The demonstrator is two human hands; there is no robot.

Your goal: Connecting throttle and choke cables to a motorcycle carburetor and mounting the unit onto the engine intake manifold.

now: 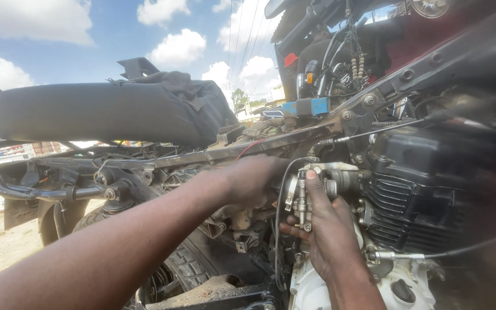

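Black seat (104, 112) sits high on our left. Our left hand (254, 181) curls around the silver carburetor (317, 186) from behind; our right hand (328, 229) pinches its front. We should hold it straight and push gently. Right of the seat, a small blue box (306, 107) sits on the frame (271, 143).

Both arms were bare, with no sleeve, glove, watch or ring in view. The left forearm ran in long from seven o'clock, and the left hand (254, 182) showed only its back. The right hand (328, 229), entering from five o'clock, showed dark grime on its fingers (312, 182) and short nails.
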